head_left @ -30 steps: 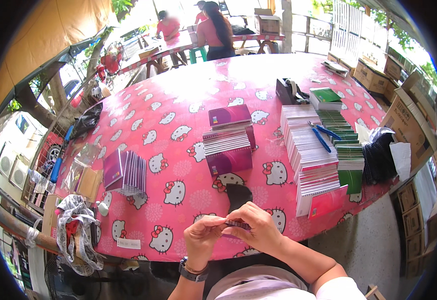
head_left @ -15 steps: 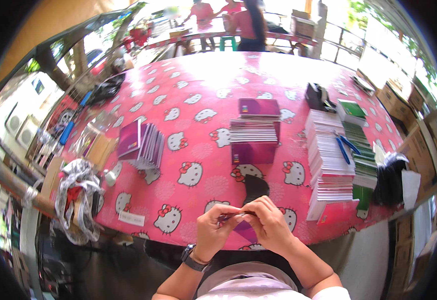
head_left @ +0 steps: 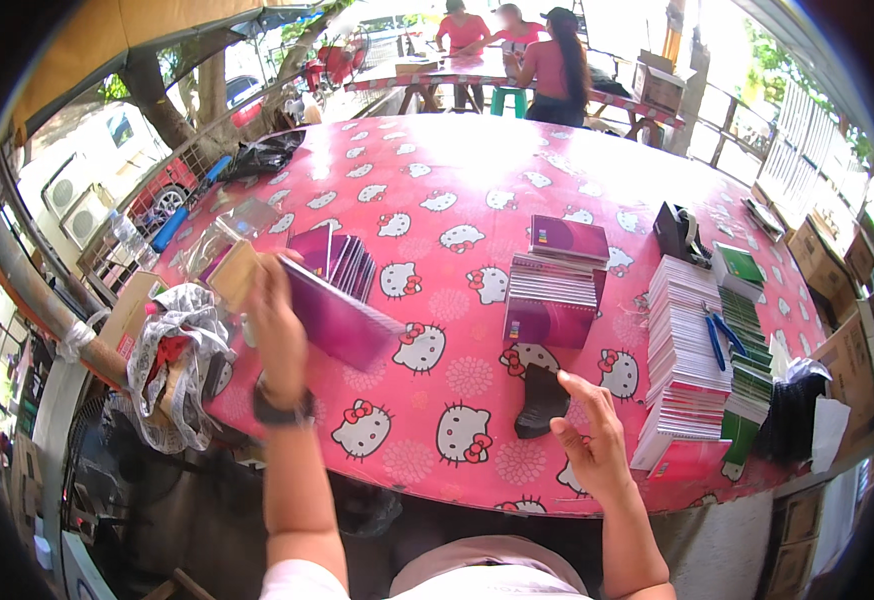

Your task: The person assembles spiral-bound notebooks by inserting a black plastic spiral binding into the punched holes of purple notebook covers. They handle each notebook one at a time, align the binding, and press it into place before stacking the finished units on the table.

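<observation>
My left hand is at the left of the table, wrapped round the edge of a purple notebook. That notebook is tilted and slightly blurred, in front of a leaning row of purple notebooks that it partly hides. My right hand hovers near the table's front edge with thumb and fingers apart, holding nothing. Just left of its fingertips lies a small black curved piece, whose kind I cannot make out. Beyond it stands a pile of purple spiral notebooks.
On the right are a long row of white-edged notebooks, blue-handled pliers on top, and green notebooks. A black case stands behind. Crumpled plastic lies at the left edge. Several people are at a far table.
My hands were together at the front edge over a purple item. Now they are apart: the left has swung far left with a notebook, the right has opened. The view has shifted.
</observation>
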Action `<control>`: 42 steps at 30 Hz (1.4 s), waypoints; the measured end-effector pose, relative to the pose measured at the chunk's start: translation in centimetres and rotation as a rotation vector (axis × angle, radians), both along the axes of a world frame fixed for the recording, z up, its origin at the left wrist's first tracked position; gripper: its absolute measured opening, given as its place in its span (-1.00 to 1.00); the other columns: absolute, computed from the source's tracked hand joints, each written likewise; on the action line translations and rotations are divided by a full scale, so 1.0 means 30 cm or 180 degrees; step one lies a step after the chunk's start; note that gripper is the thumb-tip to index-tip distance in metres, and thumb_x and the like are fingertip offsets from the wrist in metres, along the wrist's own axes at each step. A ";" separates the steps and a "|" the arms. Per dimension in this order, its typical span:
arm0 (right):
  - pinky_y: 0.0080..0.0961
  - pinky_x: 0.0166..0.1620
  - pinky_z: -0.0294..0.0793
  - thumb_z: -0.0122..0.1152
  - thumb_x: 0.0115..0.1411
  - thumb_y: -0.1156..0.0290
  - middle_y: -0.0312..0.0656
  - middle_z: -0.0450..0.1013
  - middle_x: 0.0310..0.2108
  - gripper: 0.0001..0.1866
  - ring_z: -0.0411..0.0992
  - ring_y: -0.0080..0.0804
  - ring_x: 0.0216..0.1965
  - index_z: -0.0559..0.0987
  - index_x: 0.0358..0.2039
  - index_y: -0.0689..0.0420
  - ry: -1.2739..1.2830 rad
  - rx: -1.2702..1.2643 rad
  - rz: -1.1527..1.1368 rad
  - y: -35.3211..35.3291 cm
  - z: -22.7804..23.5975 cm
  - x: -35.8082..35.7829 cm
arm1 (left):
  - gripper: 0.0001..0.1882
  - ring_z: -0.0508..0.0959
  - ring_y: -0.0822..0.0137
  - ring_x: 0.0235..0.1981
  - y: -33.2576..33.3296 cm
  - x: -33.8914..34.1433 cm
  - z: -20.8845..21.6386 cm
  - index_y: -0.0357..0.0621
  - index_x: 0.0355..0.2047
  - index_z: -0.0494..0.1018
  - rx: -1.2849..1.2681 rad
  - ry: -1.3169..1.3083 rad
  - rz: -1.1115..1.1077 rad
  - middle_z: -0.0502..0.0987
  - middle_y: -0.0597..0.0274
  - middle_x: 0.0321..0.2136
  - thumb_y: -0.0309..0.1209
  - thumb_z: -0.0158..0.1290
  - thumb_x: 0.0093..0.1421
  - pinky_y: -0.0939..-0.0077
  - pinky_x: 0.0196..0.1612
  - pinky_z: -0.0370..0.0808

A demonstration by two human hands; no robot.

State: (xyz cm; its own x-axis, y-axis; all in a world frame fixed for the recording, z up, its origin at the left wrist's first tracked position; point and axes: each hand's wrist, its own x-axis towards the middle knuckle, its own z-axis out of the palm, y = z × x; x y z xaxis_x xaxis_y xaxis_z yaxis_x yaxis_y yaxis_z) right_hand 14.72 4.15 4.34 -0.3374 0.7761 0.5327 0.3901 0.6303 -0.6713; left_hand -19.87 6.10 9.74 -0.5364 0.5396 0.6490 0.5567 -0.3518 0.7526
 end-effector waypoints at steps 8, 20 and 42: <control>-0.32 -0.05 0.40 0.27 0.06 0.50 -0.13 0.50 -0.18 -0.80 0.39 -0.14 -0.11 0.56 -0.25 0.15 -0.0276 -0.0111 0.0090 -0.005 -0.202 0.015 | -0.57 0.29 0.09 0.12 0.487 -0.476 -0.134 0.02 0.01 0.38 -0.2360 0.3393 0.0888 0.32 0.06 0.08 -0.04 -0.13 0.25 -0.02 0.21 0.07; -0.29 -0.07 0.39 0.16 0.19 0.35 -0.07 0.50 -0.21 -0.75 0.44 -0.15 -0.13 0.51 -0.15 0.18 0.0680 -0.0073 0.1480 0.318 0.042 -0.476 | -0.38 0.39 0.13 0.12 0.209 -0.553 -0.342 -0.36 0.13 0.30 0.0153 -0.0617 0.0265 0.37 -0.10 0.11 -0.03 -0.17 0.32 0.33 0.16 0.28; -0.67 -0.27 0.35 0.17 0.20 0.28 -0.33 0.49 -0.46 -0.75 0.38 -0.64 -0.39 0.59 -0.43 0.24 0.2644 -0.2014 0.1483 0.817 -0.182 -1.283 | -0.52 0.51 0.29 -0.16 0.289 -0.331 -0.387 -0.43 -0.13 0.50 0.0962 -0.1555 0.0406 0.56 0.04 -0.17 -0.18 -0.16 0.34 0.46 -0.04 0.41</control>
